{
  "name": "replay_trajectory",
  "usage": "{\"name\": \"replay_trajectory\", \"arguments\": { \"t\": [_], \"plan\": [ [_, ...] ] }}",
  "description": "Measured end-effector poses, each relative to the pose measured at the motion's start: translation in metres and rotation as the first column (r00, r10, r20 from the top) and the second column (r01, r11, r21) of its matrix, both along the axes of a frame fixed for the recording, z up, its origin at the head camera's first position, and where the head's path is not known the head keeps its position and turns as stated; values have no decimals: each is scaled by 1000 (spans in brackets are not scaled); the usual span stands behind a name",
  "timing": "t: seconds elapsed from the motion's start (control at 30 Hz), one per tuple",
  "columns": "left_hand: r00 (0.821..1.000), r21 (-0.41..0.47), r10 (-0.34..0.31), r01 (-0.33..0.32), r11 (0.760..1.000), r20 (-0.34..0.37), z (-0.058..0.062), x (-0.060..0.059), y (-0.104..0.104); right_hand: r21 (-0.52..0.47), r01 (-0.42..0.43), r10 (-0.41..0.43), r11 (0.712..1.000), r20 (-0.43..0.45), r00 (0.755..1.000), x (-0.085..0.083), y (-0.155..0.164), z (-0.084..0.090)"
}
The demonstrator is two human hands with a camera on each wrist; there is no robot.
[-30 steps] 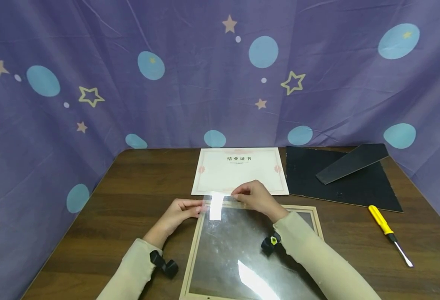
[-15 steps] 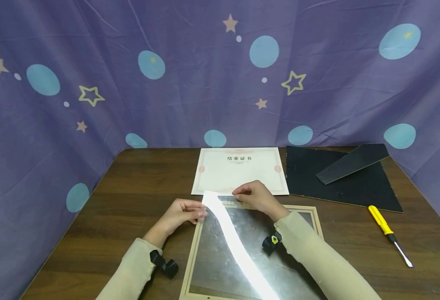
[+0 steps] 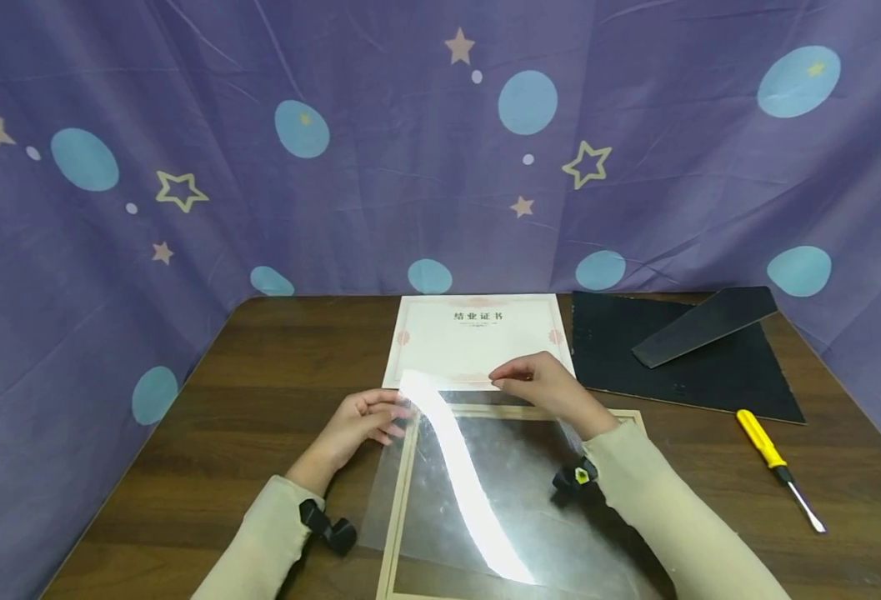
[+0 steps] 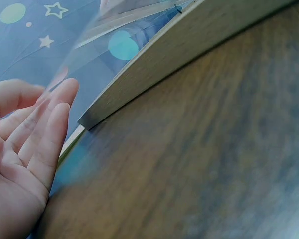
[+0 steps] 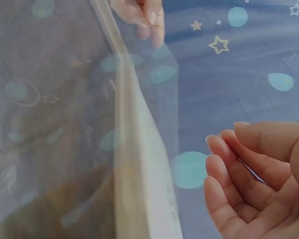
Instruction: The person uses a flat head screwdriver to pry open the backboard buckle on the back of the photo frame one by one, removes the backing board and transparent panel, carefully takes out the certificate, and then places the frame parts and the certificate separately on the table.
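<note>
A clear plastic sheet (image 3: 440, 500) with a bright glare stripe lies over a light wooden frame (image 3: 402, 492), overhanging its left side and far edge. My left hand (image 3: 357, 429) pinches the sheet's far left corner; in the left wrist view its fingers (image 4: 57, 102) stand beside the frame's corner. My right hand (image 3: 548, 387) hovers over the far side, near the lower edge of a white certificate (image 3: 478, 346). In the right wrist view its fingers (image 5: 224, 174) are loosely curled, apart from the sheet's edge, with nothing between them.
A black backing board (image 3: 613, 333) with a hinged stand (image 3: 703, 329) lies at the back right. In front of it rests a yellow-handled screwdriver (image 3: 763, 442). A purple patterned curtain (image 3: 410, 167) hangs behind the brown wooden table (image 3: 222, 417).
My right hand has let go of the sheet and moved right. The frame has shifted slightly right, and the sheet now sticks out past its left side. My left hand has barely moved.
</note>
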State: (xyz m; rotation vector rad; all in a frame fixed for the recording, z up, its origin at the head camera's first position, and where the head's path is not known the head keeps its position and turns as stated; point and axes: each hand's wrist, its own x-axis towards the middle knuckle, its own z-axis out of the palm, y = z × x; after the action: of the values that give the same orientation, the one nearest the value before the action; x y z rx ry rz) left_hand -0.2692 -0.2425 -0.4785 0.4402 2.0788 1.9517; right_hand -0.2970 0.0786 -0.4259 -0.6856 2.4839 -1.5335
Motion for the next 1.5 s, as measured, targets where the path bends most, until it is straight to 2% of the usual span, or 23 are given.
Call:
{"name": "replay_trajectory", "arguments": {
  "t": [0.13,0.3,0.5,0.6,0.83,1.03,1.2,1.33,1.5],
  "plan": [
    [999,-13,16,-16,1000,28,2,-1,0,5,3,-3,1000,23,1000,5,14,11],
    [999,32,-1,0,999,44,3,-2,-1,-12,23,-23,1000,23,999,8,33,25],
    [997,55,13,-17,998,74,3,-2,-2,23,50,-50,998,-1,999,13,61,30],
    [997,46,5,-9,999,71,4,-2,-3,42,76,-77,996,16,997,15,76,26],
    [996,51,-71,68,996,54,4,-2,-7,110,134,-142,985,70,987,24,108,9],
    [987,116,-114,101,988,114,5,-1,-8,88,149,-156,985,87,984,34,135,-12],
    [982,143,-121,101,985,142,6,1,-12,82,193,-200,978,94,975,41,150,-24],
    [981,192,-140,113,975,137,6,1,-14,68,218,-225,974,121,967,46,159,-31],
    [981,265,-167,136,955,97,5,-1,-20,-14,245,-240,969,161,957,51,167,-40]
  ]
}}
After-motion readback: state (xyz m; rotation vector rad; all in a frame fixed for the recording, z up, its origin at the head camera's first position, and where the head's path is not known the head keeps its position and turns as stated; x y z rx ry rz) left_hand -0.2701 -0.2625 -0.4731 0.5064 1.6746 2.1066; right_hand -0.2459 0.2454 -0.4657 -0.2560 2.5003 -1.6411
